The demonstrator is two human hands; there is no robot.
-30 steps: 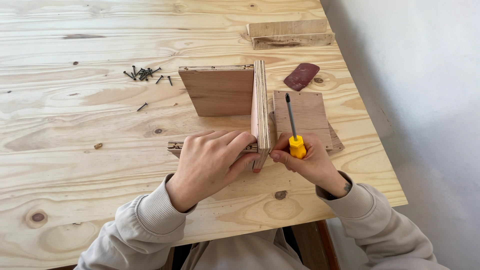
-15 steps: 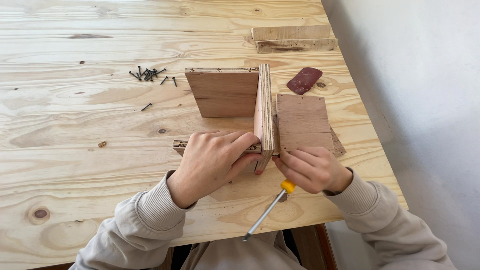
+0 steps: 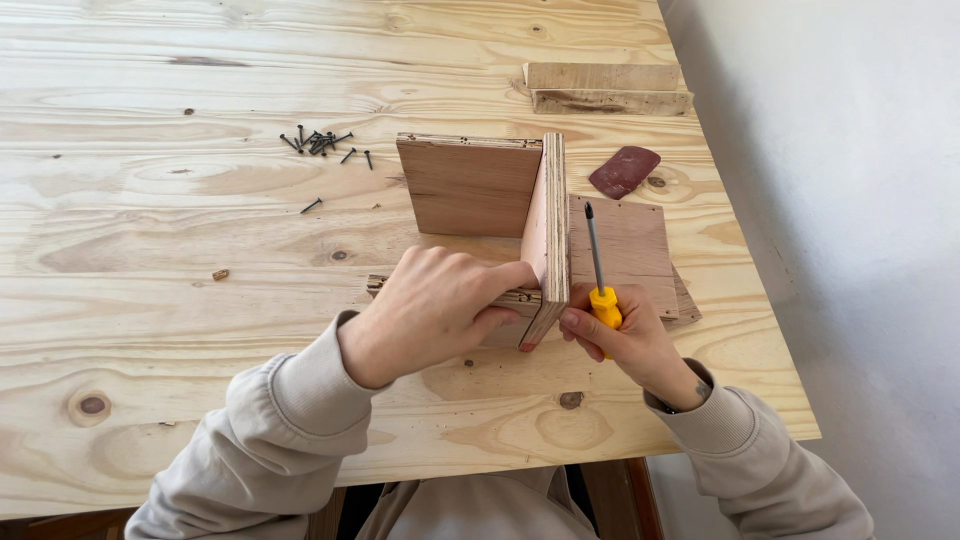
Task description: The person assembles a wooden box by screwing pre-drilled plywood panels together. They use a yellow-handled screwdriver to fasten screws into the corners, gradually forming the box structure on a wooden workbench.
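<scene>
Desk (image 3: 150, 300): pale pine boards with dark knots, carrying everything here; no packages, labels or signs show on it.
Screws (image 3: 318, 142): a small dark heap at upper left, with one stray screw (image 3: 311, 205) lying apart, nearer the person.
Left hand (image 3: 430, 312): curled over the near end of the plywood assembly, fingers closed against the low strip and thumb side pressed to the upright board's near edge (a firm, mostly closed grip).
Plywood assembly (image 3: 470, 185): a reddish-brown panel standing on edge across the desk, meeting an upright board (image 3: 548, 225) at a right angle; the upright runs toward the person, its layered edge facing up.
Flat panel (image 3: 630, 245): lies on the desk just right of the upright, touching its foot, with another sheet edge peeking out beneath it.
Right hand (image 3: 625, 340): closed around the yellow-handled screwdriver (image 3: 597, 270), fingertips close to the upright's near corner.
Screwdriver position: shaft pointing away from the person, over the flat panel, just beside the upright.
Sandpaper piece (image 3: 624, 171): dark red, beyond the flat panel.
Wood offcuts (image 3: 605, 88): two stacked at the far right edge.
Change: half a second ago the screwdriver hung below the right hand, tip toward the person; now it is flipped up.
</scene>
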